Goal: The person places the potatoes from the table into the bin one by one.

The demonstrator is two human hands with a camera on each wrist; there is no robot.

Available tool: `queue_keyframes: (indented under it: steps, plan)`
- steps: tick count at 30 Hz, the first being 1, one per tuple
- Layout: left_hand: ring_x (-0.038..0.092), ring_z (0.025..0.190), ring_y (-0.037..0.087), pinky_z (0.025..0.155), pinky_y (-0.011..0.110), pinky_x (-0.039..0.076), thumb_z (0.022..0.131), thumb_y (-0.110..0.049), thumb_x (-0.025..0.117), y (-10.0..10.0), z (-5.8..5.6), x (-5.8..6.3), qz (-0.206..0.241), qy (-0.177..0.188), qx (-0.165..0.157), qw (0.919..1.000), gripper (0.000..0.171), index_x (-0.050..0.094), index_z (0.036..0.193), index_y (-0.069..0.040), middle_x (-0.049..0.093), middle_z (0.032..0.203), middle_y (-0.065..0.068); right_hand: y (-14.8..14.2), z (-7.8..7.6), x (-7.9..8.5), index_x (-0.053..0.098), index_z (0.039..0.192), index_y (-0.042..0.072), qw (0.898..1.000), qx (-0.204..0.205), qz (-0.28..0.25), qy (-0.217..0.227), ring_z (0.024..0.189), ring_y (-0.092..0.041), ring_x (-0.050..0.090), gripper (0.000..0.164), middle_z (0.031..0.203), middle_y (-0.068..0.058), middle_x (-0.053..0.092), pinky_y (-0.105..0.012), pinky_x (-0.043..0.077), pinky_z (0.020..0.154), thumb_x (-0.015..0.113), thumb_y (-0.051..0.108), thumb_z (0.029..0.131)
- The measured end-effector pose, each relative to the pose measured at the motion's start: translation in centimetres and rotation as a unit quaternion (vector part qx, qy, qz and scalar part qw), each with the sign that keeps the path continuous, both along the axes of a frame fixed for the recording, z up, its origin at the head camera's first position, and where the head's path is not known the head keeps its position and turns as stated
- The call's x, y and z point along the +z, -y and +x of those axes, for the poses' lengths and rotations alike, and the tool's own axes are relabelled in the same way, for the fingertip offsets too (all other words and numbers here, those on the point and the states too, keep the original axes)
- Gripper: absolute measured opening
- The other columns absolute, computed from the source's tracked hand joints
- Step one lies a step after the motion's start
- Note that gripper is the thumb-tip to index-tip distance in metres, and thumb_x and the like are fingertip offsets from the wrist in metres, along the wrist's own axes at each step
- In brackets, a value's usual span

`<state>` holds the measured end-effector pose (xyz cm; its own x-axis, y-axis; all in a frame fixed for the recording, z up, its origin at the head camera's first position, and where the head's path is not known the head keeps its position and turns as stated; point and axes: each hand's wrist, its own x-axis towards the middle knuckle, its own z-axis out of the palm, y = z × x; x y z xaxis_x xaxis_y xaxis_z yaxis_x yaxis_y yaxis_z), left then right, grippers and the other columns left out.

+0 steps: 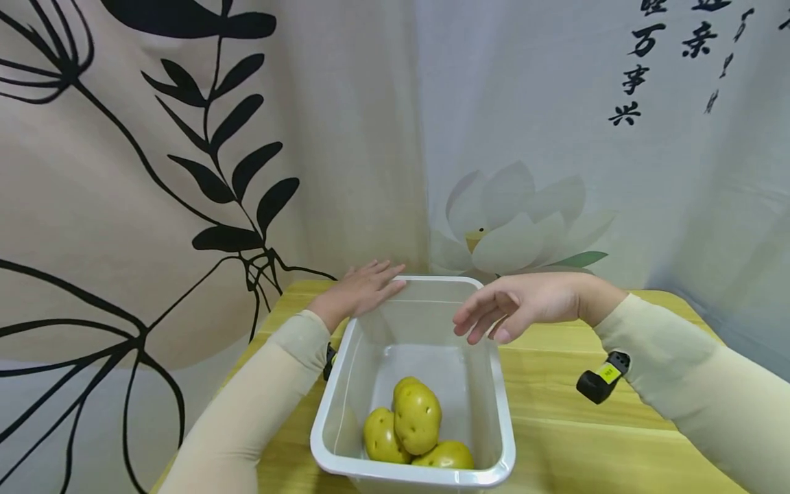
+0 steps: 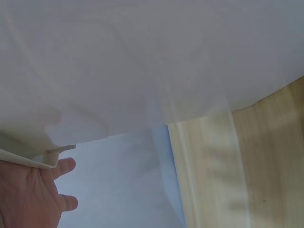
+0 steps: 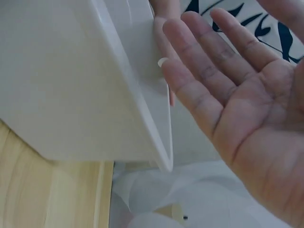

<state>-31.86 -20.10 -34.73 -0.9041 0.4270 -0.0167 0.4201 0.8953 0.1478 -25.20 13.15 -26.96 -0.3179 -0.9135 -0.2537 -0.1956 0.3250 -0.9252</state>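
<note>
A white plastic bin (image 1: 503,439) stands on the table, with several yellow-green potatoes (image 1: 417,418) grouped at its near end. My left hand (image 1: 364,288) rests on the bin's far left rim, its fingers stretched out. In the left wrist view that hand (image 2: 28,194) lies against the rim, with part of it out of frame. Over the bin's right rim hovers my right hand (image 1: 524,305), fingers relaxed and pointing toward the bin's inside. The right wrist view shows the same hand (image 3: 251,104) with a bare palm and loosely spread fingers beside the bin wall (image 3: 61,85).
The bin stands on a light wooden table (image 1: 574,425). Behind the table hangs a pale curtain (image 1: 358,137) printed with dark plants, a lotus and writing. A black wrist device (image 1: 601,381) hangs under the right sleeve.
</note>
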Motion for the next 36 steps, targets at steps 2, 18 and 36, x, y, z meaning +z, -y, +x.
queue_keyframes:
  steps: [2, 18, 36]
  plan:
    - [0.007, 0.147, 0.028, 0.112, 0.061, 0.006, 0.093, -0.072, 0.010, 0.0, -0.1, -0.1, -0.001, 0.001, -0.002, 1.0000, 0.071, 0.020, 0.153, -0.036, 0.014, 0.160, 0.000, -1.0, 0.0, -0.1, 0.048, 0.137, 0.005, 1.000, -0.003, -0.011, -0.006, 0.124, -0.032, 0.050, 0.055, 0.138, -0.016, 0.051, -0.042, 0.044, 0.099, 0.070, 0.015, 0.087]
    - [0.008, 0.147, 0.028, 0.112, 0.061, 0.007, 0.093, -0.073, 0.010, -0.1, 0.1, 0.0, -0.002, 0.000, 0.001, 1.0000, 0.072, 0.021, 0.153, -0.036, 0.015, 0.160, 0.000, -10.1, -0.9, -3.2, 0.036, 0.141, -0.008, 0.990, -0.053, -0.123, -0.035, 0.125, -0.038, 0.047, 0.049, 0.141, -0.029, 0.041, -0.041, 0.044, 0.099, 0.048, -0.010, 0.094]
    - [0.010, 0.146, 0.028, 0.113, 0.058, 0.006, 0.093, -0.072, 0.011, -0.1, 0.1, -0.2, 0.003, -0.003, 0.002, 1.0000, 0.071, 0.021, 0.153, -0.037, 0.014, 0.159, -0.001, -17.0, -3.4, -7.2, 0.035, 0.144, 0.001, 0.963, -0.237, -0.109, -0.068, 0.124, -0.022, 0.052, 0.047, 0.140, -0.007, 0.049, -0.029, 0.047, 0.095, 0.048, 0.000, 0.098]
